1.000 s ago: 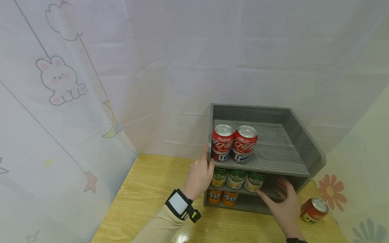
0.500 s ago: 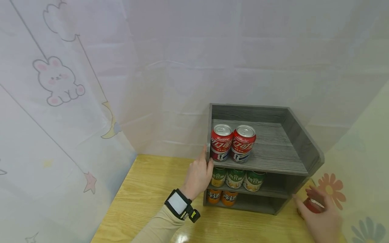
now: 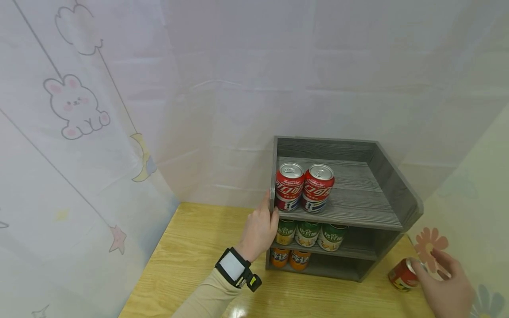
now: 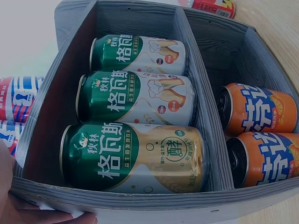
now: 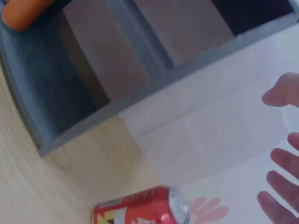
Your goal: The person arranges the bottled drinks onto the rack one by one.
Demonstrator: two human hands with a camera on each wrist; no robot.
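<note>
My left hand [image 3: 258, 232] holds the left side panel of a grey wooden shelf [image 3: 354, 216], with the thumb at its front edge and fingers along the outside. On the top tier stand two red cola cans [image 3: 289, 187]. Three green-topped drink cans [image 4: 140, 158] fill the left of the middle tier, and two orange soda cans [image 4: 264, 156] sit in the bottom one. A red can [image 3: 403, 274] stands on the table right of the shelf. Beside it is my right hand [image 3: 449, 282], thumb and fingers spread; the right wrist view shows a gap between fingers and can.
The shelf stands on a light wooden table [image 3: 191, 247], near a pale cloth backdrop [image 3: 222, 132]. More printed cloth [image 3: 477, 212] hangs close on the right, beyond the red can. The shelf's right panel [image 5: 93, 121] rises between its compartments and that can.
My right hand has left the middle tier, moved right and gone over to the far side of the loose red can. The left hand stays on the shelf's side.
</note>
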